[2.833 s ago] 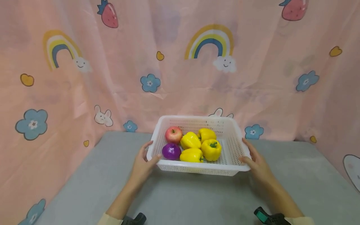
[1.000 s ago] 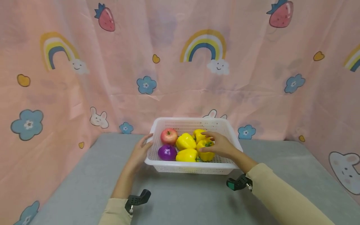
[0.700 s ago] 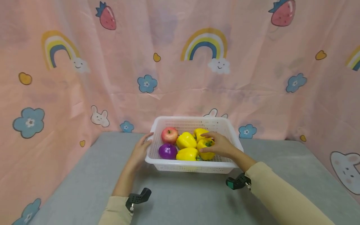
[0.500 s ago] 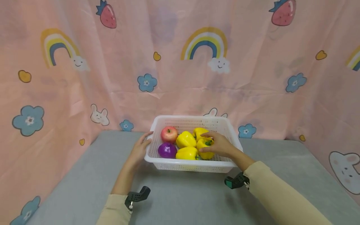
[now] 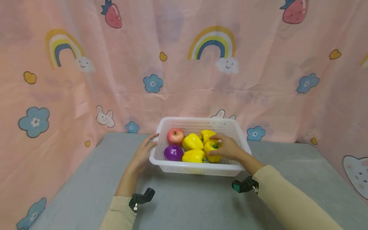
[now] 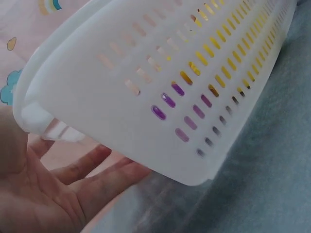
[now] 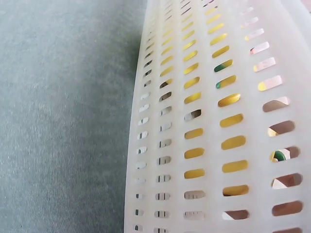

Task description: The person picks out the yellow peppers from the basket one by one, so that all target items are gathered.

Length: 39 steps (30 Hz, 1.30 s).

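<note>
A white perforated plastic basket (image 5: pixel 201 165) sits on the table. My right hand (image 5: pixel 228 147) reaches over its right side, with thumb and fingers around the front-right yellow bell pepper (image 5: pixel 210 156). In the right wrist view, the basket's wall (image 7: pixel 209 141) hides most of that hand. My left hand (image 5: pixel 141 155) is at the left side, fingertips at the rim. The left wrist view shows the left hand's extended fingers (image 6: pixel 104 187) beside the basket's outer wall. Three other yellow bell peppers (image 5: pixel 193 142), a red apple (image 5: pixel 175 136) and a shiny purple ball-shaped vegetable (image 5: pixel 173 153) lie inside.
The grey table (image 5: pixel 178 201) extends around the basket. Behind it hangs a pink curtain (image 5: pixel 184 105) printed with rainbows, flowers and rabbits. Black devices (image 5: pixel 141 197) are strapped to both wrists.
Since the earliest frame, my right hand has left the basket's right rim and come inside, onto a yellow bell pepper. My left thumb has come off the front rim. Over the last second the hands barely move.
</note>
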Tool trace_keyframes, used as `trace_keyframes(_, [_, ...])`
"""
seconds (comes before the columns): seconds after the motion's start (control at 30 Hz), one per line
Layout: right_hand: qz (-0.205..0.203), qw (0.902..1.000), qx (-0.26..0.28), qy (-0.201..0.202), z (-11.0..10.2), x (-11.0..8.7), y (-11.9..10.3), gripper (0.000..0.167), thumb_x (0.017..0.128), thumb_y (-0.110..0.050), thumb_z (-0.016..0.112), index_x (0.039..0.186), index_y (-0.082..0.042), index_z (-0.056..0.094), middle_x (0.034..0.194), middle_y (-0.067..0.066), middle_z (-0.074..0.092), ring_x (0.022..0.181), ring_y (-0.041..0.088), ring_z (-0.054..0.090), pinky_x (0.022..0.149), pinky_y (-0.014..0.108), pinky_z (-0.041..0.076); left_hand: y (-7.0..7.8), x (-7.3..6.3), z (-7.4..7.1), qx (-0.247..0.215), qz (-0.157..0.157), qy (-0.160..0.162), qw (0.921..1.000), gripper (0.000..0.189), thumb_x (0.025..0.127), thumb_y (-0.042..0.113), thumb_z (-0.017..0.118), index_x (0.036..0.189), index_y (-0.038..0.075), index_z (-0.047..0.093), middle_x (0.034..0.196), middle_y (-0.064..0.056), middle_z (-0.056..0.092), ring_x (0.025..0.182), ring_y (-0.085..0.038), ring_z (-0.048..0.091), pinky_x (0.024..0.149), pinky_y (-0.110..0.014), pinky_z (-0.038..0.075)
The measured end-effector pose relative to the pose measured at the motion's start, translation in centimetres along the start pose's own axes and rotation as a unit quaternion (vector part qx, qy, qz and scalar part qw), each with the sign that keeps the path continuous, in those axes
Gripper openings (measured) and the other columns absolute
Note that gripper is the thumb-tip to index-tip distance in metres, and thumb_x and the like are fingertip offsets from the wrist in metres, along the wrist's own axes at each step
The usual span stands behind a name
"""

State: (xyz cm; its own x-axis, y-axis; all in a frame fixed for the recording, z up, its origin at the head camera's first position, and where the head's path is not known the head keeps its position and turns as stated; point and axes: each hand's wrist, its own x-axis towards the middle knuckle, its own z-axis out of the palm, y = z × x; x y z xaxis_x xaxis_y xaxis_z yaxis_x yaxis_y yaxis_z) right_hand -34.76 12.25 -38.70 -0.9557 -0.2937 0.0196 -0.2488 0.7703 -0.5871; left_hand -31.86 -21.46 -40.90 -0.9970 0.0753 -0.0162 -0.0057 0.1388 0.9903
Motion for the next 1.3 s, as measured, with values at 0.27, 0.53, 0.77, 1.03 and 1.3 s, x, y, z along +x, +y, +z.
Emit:
trace_keyframes(0.27, [-0.018, 0.9997, 0.015, 0.001, -1.3, -0.5, 0.0, 0.071, 0.081, -0.035, 0.082, 0.14, -0.004, 0.056, 0.145, 0.021, 0.056, 0.124, 0.039, 0.058, 0.107, 0.055, 0.05, 1.0, 0.4, -0.1, -0.009, -0.022, -0.017, 0.9996, 0.048, 0.109, 0.023, 0.035, 0.157, 0.021, 0.033, 0.155, -0.022, 0.041, 0.133, -0.043, 0.054, 0.095, -0.039, 0.058])
trace_keyframes(0.53, [0.001, 0.9992, 0.028, 0.028, -4.0, -2.5, -0.3, 0.066, 0.081, -0.039, 0.081, 0.136, -0.008, 0.062, 0.147, 0.021, 0.054, 0.123, 0.046, 0.058, 0.102, 0.057, 0.054, 0.9, 0.6, -0.7, -0.026, -0.027, -0.04, 0.9985, 0.049, 0.109, 0.023, 0.037, 0.158, 0.024, 0.033, 0.162, -0.015, 0.035, 0.141, -0.04, 0.047, 0.107, -0.05, 0.052])
trace_keyframes(0.77, [-0.009, 0.9984, 0.025, 0.05, -6.5, -4.8, -0.6, 0.066, 0.081, -0.044, 0.08, 0.136, -0.011, 0.063, 0.146, 0.021, 0.055, 0.126, 0.05, 0.056, 0.098, 0.061, 0.054, 1.2, 0.2, -0.9, -0.03, -0.033, -0.041, 0.9982, 0.051, 0.109, 0.021, 0.039, 0.159, 0.021, 0.03, 0.162, -0.019, 0.032, 0.142, -0.043, 0.045, 0.105, -0.047, 0.053])
trace_keyframes(1.03, [-0.039, 0.9952, 0.029, 0.085, -8.7, -6.3, -0.6, 0.066, 0.082, -0.039, 0.081, 0.136, -0.006, 0.062, 0.147, 0.022, 0.054, 0.13, 0.053, 0.052, 0.099, 0.063, 0.053, 1.1, 0.2, -1.2, -0.024, -0.046, -0.03, 0.9982, 0.05, 0.109, 0.024, 0.04, 0.158, 0.025, 0.033, 0.161, -0.016, 0.034, 0.139, -0.041, 0.05, 0.099, -0.041, 0.057])
trace_keyframes(1.3, [-0.048, 0.9881, 0.03, 0.143, -9.4, -8.0, 0.5, 0.064, 0.084, -0.038, 0.081, 0.137, -0.008, 0.062, 0.148, 0.02, 0.055, 0.125, 0.046, 0.054, 0.095, 0.063, 0.054, 0.2, 0.4, -1.0, -0.013, -0.054, -0.035, 0.9979, 0.049, 0.109, 0.027, 0.041, 0.157, 0.027, 0.033, 0.162, -0.015, 0.033, 0.14, -0.044, 0.048, 0.101, -0.047, 0.056])
